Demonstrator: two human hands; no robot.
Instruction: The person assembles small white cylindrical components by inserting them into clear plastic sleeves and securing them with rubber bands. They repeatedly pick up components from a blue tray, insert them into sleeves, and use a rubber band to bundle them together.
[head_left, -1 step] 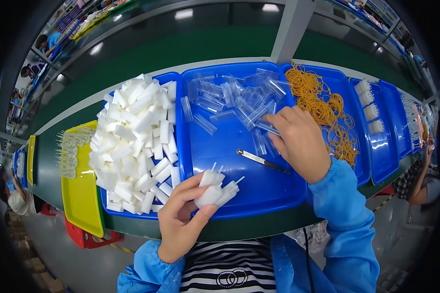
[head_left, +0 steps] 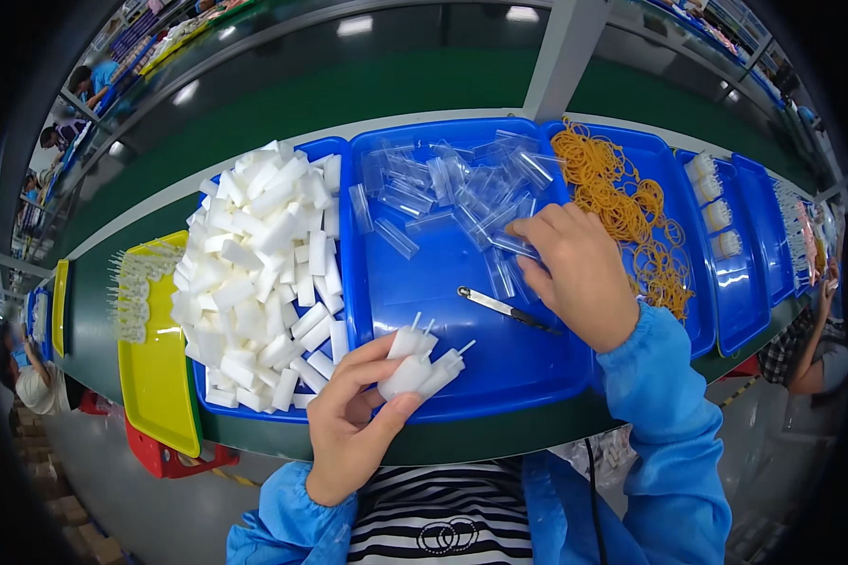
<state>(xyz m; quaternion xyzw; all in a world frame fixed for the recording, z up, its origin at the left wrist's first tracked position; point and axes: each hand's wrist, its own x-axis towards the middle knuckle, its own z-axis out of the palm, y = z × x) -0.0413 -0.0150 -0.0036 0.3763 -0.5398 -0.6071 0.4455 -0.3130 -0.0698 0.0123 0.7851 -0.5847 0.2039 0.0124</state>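
Note:
My left hand (head_left: 353,414) is closed around a small bundle of white foam pieces (head_left: 407,379), above the front edge of the middle blue tray (head_left: 424,311). Thin white stems stick out of the bundle's far end. In that same tray, my right hand (head_left: 579,273) reaches in from the right. Its thumb and fingertips close on a clear plastic tube (head_left: 515,247) at the edge of a loose heap of clear tubes (head_left: 452,184). Between the two hands lies a slim tool with a pale metal end and a dark handle (head_left: 504,309).
To the left, a blue tray is heaped with white foam pieces (head_left: 254,273); beyond it a yellow tray (head_left: 160,395) carries white stemmed parts (head_left: 141,292). Tan rubber bands (head_left: 603,179) fill part of the right tray. A grey post (head_left: 561,66) rises behind. Other people sit at both sides.

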